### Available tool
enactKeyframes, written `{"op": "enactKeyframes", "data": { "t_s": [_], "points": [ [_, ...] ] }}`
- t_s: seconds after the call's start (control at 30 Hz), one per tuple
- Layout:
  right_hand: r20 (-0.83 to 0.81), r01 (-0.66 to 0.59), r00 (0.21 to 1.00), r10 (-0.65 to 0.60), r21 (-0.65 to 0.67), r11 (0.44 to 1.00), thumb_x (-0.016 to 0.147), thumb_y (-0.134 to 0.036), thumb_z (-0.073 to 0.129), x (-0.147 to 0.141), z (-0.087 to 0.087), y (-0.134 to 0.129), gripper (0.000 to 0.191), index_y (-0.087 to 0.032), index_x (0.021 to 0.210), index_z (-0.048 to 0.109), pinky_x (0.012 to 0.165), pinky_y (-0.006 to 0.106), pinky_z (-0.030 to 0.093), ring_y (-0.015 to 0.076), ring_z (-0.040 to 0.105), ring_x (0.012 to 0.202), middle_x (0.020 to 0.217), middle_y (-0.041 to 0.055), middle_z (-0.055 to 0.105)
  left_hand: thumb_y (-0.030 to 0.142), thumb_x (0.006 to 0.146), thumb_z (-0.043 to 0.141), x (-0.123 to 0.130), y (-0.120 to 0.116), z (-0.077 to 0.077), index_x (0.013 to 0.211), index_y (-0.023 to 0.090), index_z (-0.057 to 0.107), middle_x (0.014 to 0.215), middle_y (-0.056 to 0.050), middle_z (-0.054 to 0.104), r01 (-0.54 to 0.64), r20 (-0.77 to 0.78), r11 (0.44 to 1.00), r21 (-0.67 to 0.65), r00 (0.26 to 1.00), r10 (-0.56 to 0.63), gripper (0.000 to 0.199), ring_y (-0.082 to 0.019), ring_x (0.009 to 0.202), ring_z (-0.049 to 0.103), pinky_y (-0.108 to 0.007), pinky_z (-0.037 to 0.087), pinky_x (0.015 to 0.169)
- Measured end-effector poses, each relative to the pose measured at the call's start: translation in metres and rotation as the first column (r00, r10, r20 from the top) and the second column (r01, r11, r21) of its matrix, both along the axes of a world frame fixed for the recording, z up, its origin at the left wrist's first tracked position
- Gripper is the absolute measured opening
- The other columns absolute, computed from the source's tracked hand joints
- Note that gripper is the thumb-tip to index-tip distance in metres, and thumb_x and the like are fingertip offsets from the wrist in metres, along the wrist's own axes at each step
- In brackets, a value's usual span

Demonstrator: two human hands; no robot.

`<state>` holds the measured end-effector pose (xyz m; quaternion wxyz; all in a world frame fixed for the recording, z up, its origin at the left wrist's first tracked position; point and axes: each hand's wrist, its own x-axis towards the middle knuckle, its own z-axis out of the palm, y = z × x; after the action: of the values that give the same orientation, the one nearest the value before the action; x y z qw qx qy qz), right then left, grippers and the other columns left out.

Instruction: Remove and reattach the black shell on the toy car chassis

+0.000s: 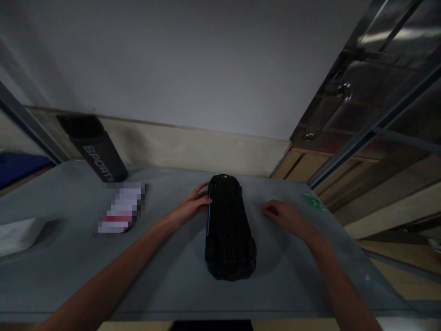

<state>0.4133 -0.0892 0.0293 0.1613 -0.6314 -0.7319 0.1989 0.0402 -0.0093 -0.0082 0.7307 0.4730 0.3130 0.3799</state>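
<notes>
A black toy car (228, 225) lies upside down on the grey table, its wheels and dark underside facing up. My left hand (196, 201) is at its left side near the far end, with the thumb and fingers against the body, steadying it. To the right of the car, and apart from it, my right hand (280, 214) hovers above the table with its fingers curled together. Whatever those fingers may hold is hidden or too small to make out.
At the back left stands a dark sports bottle (98, 151). A phone with a blurred screen (122, 207) lies in front of it. A white packet (20, 234) is at the left edge. Small green pieces (314, 202) lie on the right, near the metal frame (375, 131).
</notes>
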Motion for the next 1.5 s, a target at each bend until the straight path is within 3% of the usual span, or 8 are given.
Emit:
{"op": "enactKeyframes", "data": {
  "t_s": [0.1,0.2,0.33,0.43,0.57,0.97,1.17,1.5],
  "points": [
    [-0.11,0.009,0.994,-0.009,-0.001,1.0,0.103,-0.049,0.06,-0.008,0.006,-0.009,0.024,-0.029,0.096,0.072,0.089,0.047,0.062,0.0305,0.078,0.092,0.101,0.0108,0.084,0.03,0.083,0.092,0.001,0.0,0.0,0.162,0.033,0.058,0.158,-0.012,0.069,0.013,0.015,1.0,0.01,1.0,-0.013,0.086,-0.034,0.143,0.066,-0.049,0.051,0.119],
    [-0.222,-0.015,0.975,0.019,0.022,1.0,0.106,-0.053,0.06,-0.032,0.024,-0.015,0.026,-0.029,0.099,0.069,0.091,0.044,0.061,0.0295,0.077,0.098,0.103,0.0093,0.082,0.03,0.083,0.092,0.002,0.0,0.001,0.163,0.031,0.057,0.154,-0.012,0.071,0.01,0.007,1.0,0.001,1.0,-0.01,0.087,-0.032,0.14,0.068,-0.047,0.052,0.118],
    [-0.296,-0.182,0.934,0.199,0.083,0.98,0.109,-0.048,0.061,-0.086,0.049,-0.008,0.024,-0.027,0.102,0.07,0.091,0.038,0.056,0.0249,0.073,0.099,0.103,0.0054,0.079,0.028,0.083,0.093,0.001,0.0,0.002,0.162,0.032,0.058,0.148,-0.009,0.073,0.006,0.008,1.0,-0.002,1.0,-0.006,0.086,-0.029,0.133,0.071,-0.045,0.054,0.114],
    [-0.258,-0.331,0.898,0.356,0.136,0.934,0.11,-0.038,0.067,-0.125,0.056,0.005,0.017,-0.024,0.101,0.071,0.09,0.035,0.053,0.0217,0.07,0.096,0.104,0.0044,0.076,0.026,0.083,0.092,0.002,0.0,0.001,0.16,0.032,0.059,0.14,-0.008,0.076,0.007,0.038,1.0,-0.003,0.999,-0.007,0.085,-0.026,0.125,0.073,-0.043,0.055,0.111],
    [-0.085,-0.433,0.889,0.45,0.16,0.887,0.111,-0.028,0.07,-0.155,0.058,0.02,0.014,-0.022,0.099,0.069,0.09,0.034,0.05,0.0205,0.069,0.096,0.103,0.0041,0.073,0.024,0.081,0.092,0.002,-0.001,0.0,0.158,0.032,0.061,0.135,-0.008,0.076,0.005,0.064,1.0,0.001,0.998,-0.005,0.083,-0.025,0.118,0.074,-0.043,0.054,0.109],
    [0.237,-0.565,0.815,0.529,0.117,0.817,0.111,-0.019,0.069,-0.174,0.067,0.033,0.011,-0.024,0.102,0.074,0.088,0.036,0.048,0.0247,0.073,0.108,0.113,0.0052,0.079,0.025,0.086,0.086,0.003,0.001,-0.007,0.152,0.036,0.067,0.13,-0.006,0.081,0.003,0.052,1.0,0.031,0.999,-0.005,0.07,-0.034,0.127,0.073,-0.047,0.055,0.109],
    [0.245,-0.559,0.815,0.526,0.09,0.824,0.108,-0.014,0.073,-0.18,0.072,0.036,0.012,-0.022,0.099,0.075,0.086,0.036,0.046,0.025,0.075,0.106,0.112,0.0062,0.082,0.028,0.084,0.089,0.003,0.0,-0.003,0.159,0.033,0.06,0.136,-0.008,0.079,-0.003,0.045,1.0,0.004,0.999,0.002,0.081,-0.028,0.122,0.075,-0.046,0.055,0.113],
    [0.164,-0.533,0.842,0.514,0.107,0.839,0.106,-0.019,0.077,-0.174,0.072,0.035,0.019,-0.023,0.09,0.068,0.079,0.034,0.042,0.0223,0.071,0.095,0.099,0.0034,0.078,0.022,0.085,0.082,0.003,-0.002,0.003,0.155,0.036,0.066,0.131,-0.005,0.083,0.0,0.016,0.999,0.039,1.0,0.0,0.073,-0.033,0.125,0.076,-0.043,0.056,0.106]
  ]
}}
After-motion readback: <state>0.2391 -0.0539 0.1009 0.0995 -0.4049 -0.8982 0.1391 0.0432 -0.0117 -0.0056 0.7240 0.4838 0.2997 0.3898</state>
